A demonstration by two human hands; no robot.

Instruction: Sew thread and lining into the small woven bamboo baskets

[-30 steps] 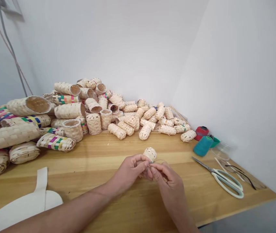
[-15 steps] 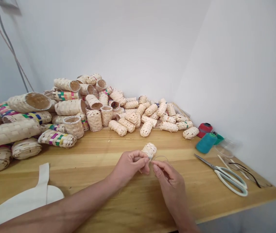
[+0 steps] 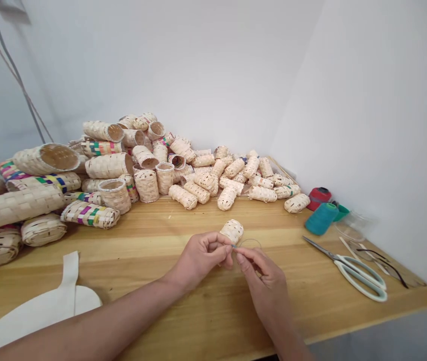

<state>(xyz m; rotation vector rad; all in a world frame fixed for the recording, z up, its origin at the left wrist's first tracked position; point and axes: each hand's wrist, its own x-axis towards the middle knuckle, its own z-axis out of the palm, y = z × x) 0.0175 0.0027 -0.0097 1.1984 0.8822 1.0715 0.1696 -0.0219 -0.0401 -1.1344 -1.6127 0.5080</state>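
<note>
My left hand (image 3: 202, 255) is shut on a small woven bamboo-strip basket (image 3: 231, 231), which sits upright at its fingertips. My right hand (image 3: 262, 286) is right beside it, with thumb and forefinger pinched at the basket's lower edge. A fine thread (image 3: 249, 243) curves out from that pinch in a thin loop. Whatever the fingertips hold beyond the thread is too small to make out. Part of the basket's base is hidden by my fingers.
Behind my hands, a heap of woven baskets and tubes (image 3: 146, 184) covers the back of the wooden table (image 3: 153, 235). To the right lie white-handled scissors (image 3: 360, 278) and a teal thread cone (image 3: 322, 218). A white cut-out shape (image 3: 36, 321) lies at the front left.
The whole scene has shifted slightly in view as my head moved. The small basket sits a little higher, and my hands keep their hold on it and the thread.
</note>
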